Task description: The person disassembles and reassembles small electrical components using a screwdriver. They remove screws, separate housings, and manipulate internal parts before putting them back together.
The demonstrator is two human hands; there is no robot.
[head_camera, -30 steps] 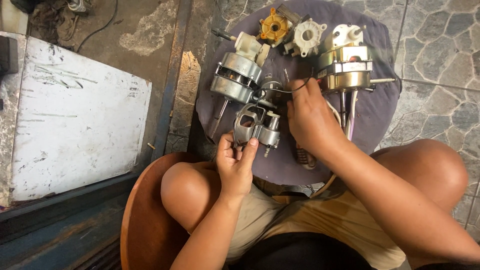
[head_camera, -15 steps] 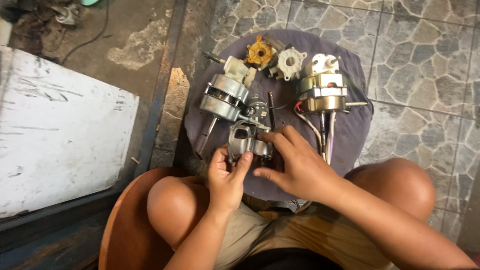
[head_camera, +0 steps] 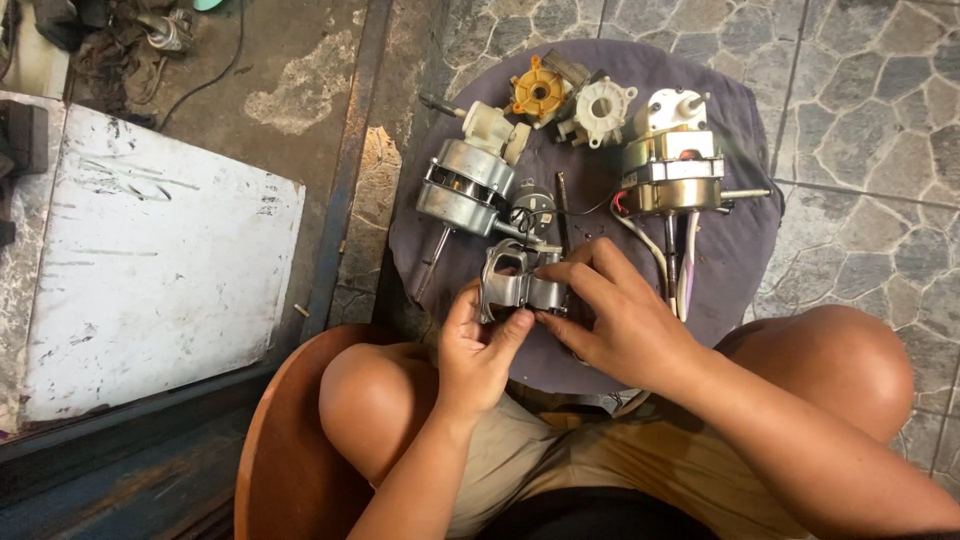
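The grey metal motor bracket (head_camera: 520, 285) sits at the near edge of the round purple cloth (head_camera: 740, 110), pinched from both sides: left hand (head_camera: 478, 345) closed on its lower edge, right hand (head_camera: 610, 320) clamped on its right end. Best keep it low over the cloth (a loose screw would roll), clear of the silver motor (head_camera: 465, 185).

A dull silver metal bracket (head_camera: 520, 285) sits on a dark purple-grey cloth (head_camera: 740, 230). At twelve o'clock, a yellow-orange plastic gear housing (head_camera: 540, 92) beside a white one (head_camera: 600, 108). Silver motor (head_camera: 465, 185) at eleven. Grey mottled stone floor (head_camera: 860, 120); scuffed white board (head_camera: 150, 270) at nine.
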